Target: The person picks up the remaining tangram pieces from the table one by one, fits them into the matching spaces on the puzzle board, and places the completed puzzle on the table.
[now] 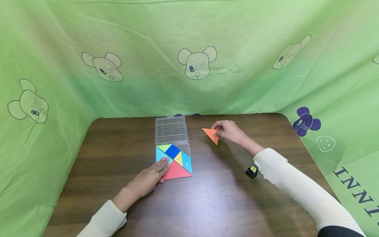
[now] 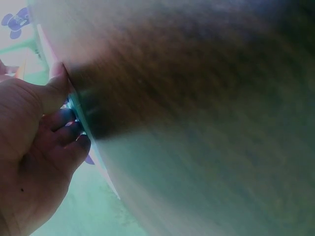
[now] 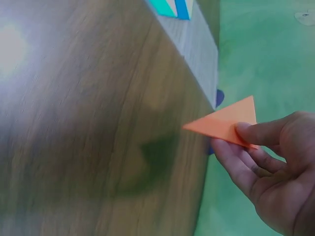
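Note:
My right hand [image 1: 229,130] pinches an orange triangular tangram piece [image 1: 211,134] between thumb and fingers, raised above the table right of a clear hinged case. The right wrist view shows the piece [image 3: 224,123] tilted, one corner pointing left. My left hand [image 1: 149,176] rests on the case's near left part, its fingers lying over the pieces and its thumb at the near edge. In the case lie a red triangle [image 1: 177,170], a blue square [image 1: 173,151], a yellow piece [image 1: 178,158], a lime-green piece [image 1: 164,147] and light blue pieces [image 1: 186,163].
The case's gridded lid [image 1: 171,130] lies unfolded toward the back edge of the brown wooden table [image 1: 118,141]. A green printed cloth [image 1: 148,65] stands behind and along both sides. A small black device [image 1: 252,171] hangs by the right sleeve.

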A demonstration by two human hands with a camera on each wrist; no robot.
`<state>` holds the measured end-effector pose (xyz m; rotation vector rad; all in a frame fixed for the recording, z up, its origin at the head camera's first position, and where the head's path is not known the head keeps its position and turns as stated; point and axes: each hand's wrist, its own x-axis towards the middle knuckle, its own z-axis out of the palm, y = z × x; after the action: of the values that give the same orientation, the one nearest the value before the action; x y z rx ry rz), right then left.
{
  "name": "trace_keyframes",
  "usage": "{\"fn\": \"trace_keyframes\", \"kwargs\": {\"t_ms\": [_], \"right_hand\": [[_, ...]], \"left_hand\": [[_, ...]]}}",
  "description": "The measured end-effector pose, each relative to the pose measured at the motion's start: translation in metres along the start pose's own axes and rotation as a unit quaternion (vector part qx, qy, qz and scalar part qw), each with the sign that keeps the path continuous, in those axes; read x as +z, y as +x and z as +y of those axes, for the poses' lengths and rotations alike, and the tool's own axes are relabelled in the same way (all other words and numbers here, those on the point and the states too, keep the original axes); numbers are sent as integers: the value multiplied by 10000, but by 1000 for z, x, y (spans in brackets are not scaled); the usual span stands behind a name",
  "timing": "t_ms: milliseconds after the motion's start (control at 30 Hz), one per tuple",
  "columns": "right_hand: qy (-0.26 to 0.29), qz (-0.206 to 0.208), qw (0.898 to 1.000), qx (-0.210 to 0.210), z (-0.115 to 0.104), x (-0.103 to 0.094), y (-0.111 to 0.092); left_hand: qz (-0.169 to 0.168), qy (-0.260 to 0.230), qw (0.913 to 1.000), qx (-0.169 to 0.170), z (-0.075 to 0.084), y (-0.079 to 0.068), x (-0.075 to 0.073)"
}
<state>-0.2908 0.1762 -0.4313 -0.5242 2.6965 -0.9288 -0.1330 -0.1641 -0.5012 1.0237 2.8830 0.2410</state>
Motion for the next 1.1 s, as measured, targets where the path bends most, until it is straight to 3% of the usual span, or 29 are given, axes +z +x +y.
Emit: {"fn": "trace_keyframes", "kwargs": {"t_ms": [167, 500, 667, 1100], "right_hand": [[1209, -259, 9899, 689, -7, 5, 7], [2191, -288, 9695, 1060, -24, 10, 15], [2402, -344, 9639, 1100, -28, 14, 17], [2432, -493, 9636, 997, -39, 32, 25]], "left_hand": [[49, 36, 10000, 21, 0, 0, 1], [138, 2, 9999, 38, 1, 0, 1], [115, -6, 9999, 13, 1, 0, 1], [23, -70, 10000, -14, 0, 1, 0]]}}
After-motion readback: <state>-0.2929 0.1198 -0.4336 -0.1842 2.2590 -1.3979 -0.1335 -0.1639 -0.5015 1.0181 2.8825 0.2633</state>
